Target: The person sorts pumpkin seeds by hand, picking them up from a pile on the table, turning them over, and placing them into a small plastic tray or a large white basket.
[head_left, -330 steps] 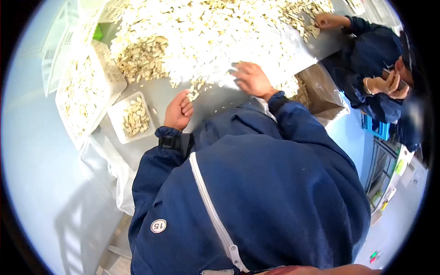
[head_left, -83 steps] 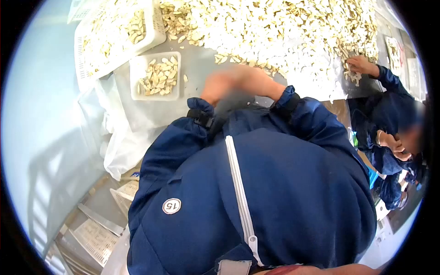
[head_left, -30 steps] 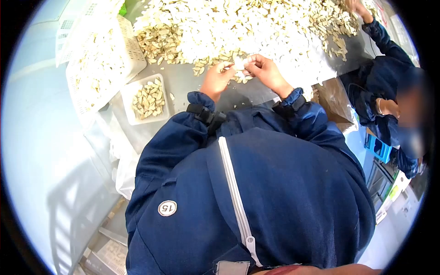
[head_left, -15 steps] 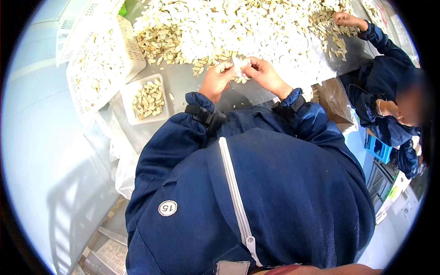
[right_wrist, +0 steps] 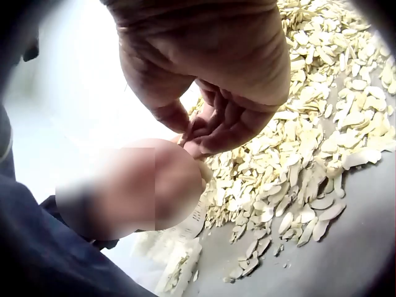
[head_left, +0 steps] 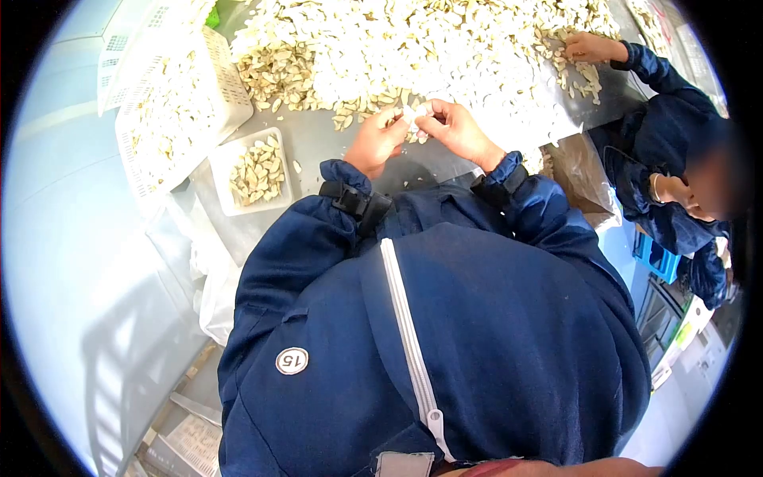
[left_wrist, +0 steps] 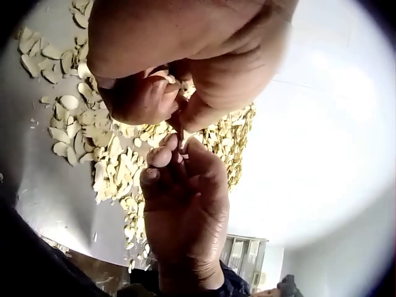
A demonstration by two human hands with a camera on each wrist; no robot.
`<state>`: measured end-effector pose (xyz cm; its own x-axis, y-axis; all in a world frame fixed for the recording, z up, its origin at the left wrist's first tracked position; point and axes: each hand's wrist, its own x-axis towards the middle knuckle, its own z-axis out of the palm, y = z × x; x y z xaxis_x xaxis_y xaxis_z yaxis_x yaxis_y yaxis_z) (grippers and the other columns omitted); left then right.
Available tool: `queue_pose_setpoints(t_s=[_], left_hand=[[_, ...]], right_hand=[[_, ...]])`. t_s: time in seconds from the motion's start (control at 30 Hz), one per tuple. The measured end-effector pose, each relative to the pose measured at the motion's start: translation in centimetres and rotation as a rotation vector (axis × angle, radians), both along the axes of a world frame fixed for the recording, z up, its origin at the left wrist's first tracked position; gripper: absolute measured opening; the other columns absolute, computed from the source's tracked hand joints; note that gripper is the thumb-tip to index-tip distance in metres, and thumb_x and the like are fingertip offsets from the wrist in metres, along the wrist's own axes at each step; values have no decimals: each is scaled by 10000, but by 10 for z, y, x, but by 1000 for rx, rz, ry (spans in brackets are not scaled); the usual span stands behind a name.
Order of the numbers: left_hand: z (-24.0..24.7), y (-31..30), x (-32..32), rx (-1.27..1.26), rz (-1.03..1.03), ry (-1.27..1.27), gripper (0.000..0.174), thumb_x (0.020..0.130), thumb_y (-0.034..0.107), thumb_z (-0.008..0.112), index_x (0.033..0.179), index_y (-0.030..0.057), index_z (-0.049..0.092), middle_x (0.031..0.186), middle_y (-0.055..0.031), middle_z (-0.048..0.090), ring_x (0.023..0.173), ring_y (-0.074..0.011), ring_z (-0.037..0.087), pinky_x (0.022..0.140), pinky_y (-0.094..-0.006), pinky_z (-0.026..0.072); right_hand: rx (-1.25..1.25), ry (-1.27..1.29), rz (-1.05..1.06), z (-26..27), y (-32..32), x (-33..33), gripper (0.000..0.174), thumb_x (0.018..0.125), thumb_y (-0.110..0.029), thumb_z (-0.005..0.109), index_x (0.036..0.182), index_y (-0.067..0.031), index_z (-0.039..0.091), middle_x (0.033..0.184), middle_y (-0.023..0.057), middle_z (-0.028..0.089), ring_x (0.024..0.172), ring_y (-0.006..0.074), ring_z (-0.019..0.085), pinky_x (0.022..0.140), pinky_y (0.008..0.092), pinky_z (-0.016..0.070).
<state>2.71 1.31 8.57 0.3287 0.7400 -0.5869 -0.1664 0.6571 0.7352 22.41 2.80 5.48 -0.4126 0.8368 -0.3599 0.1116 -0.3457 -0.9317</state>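
In the head view my left hand (head_left: 375,143) and right hand (head_left: 461,133) meet over the near edge of a heap of pale, flat dried slices (head_left: 358,48). Between their fingertips is a small pale slice (head_left: 410,114), which both hands pinch. The left wrist view shows this slice (left_wrist: 180,137) edge-on, thin and brownish, with the left fingers curled above and the right thumb and fingertips gripping from below. Small pale bits (left_wrist: 170,79) show within the left fingers. From the right wrist, the right thumb and fingers close on the slice, with the left hand (right_wrist: 167,185) partly blurred beside them.
A small white tray (head_left: 221,179) of slices stands left of my hands, beside a larger white perforated basket (head_left: 226,75) with more. Clear plastic sheeting (head_left: 548,119) and a brown bag (head_left: 584,179) lie right. Another person's hand (head_left: 588,48) reaches into the heap's right side.
My hands were apart earlier, the right one spread over the slices; now they meet at one slice. Over the last second they barely shift, while the other person's hand moves down onto the heap.
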Motion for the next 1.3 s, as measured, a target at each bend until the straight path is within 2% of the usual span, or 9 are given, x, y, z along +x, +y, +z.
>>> queue_pose_setpoints(t_s=[0.2,0.4,0.43,0.53,0.63,0.73,0.83,1.1,1.3], left_hand=[[-12,-7,-8,-97,88,-5,166,1008,178,575,1083,30,579,707,58,401,566,-45,328,501,-218,290],[-17,-22,-14,-238,28,-38,327,1025,401,541,1070,82,593,839,6,569,729,-107,526,623,-253,416],[-17,-22,-15,-263,13,-177,372,1029,446,516,1068,86,597,927,-36,626,847,-151,587,729,-291,459],[-41,-31,-26,-286,70,-266,328,1035,404,513,1044,87,599,950,-39,636,873,-166,601,751,-302,463],[-52,-39,-46,-317,87,-308,255,1045,322,506,1016,86,599,859,-2,582,763,-123,552,650,-260,435],[-42,-45,-54,-357,162,-270,221,1048,287,505,1017,83,586,787,21,509,676,-93,474,561,-237,381],[-43,-52,-67,-367,217,-268,195,1044,257,511,1033,72,570,743,34,463,635,-82,437,509,-230,342],[-33,-50,-64,-319,263,-183,189,1043,234,504,1042,56,568,717,37,418,618,-78,400,503,-225,314],[-34,-52,-66,-317,286,-159,185,1038,231,510,1037,54,565,708,35,417,594,-80,389,495,-227,306]], right_hand=[[-196,126,-17,7,3,7,238,984,-195,626,1103,11,644,933,67,717,840,116,675,743,246,544],[-106,93,104,1,-17,-3,276,978,-204,642,1168,-4,634,951,77,719,870,154,689,804,275,548],[-29,56,180,9,-18,-5,287,976,-203,645,1183,-6,630,966,81,719,883,158,689,814,282,547],[-27,44,230,-11,-17,7,326,964,-213,662,1219,-14,625,1009,87,723,920,158,686,822,307,540],[164,-144,136,-74,-24,51,283,957,-210,630,1161,-16,656,965,110,730,872,208,698,794,327,541],[212,-654,96,-75,-19,91,307,933,-220,596,1149,-12,662,968,151,723,859,255,701,774,348,541],[170,-718,-129,-70,-1,97,293,890,-238,602,1121,-74,675,939,139,722,847,284,697,749,376,535],[677,-1009,103,-67,-1,54,202,890,-300,640,1016,-151,691,928,97,658,873,309,664,762,409,533],[280,-896,44,-55,-2,64,226,906,-300,608,1065,-154,678,1032,96,691,922,338,670,773,434,536]])
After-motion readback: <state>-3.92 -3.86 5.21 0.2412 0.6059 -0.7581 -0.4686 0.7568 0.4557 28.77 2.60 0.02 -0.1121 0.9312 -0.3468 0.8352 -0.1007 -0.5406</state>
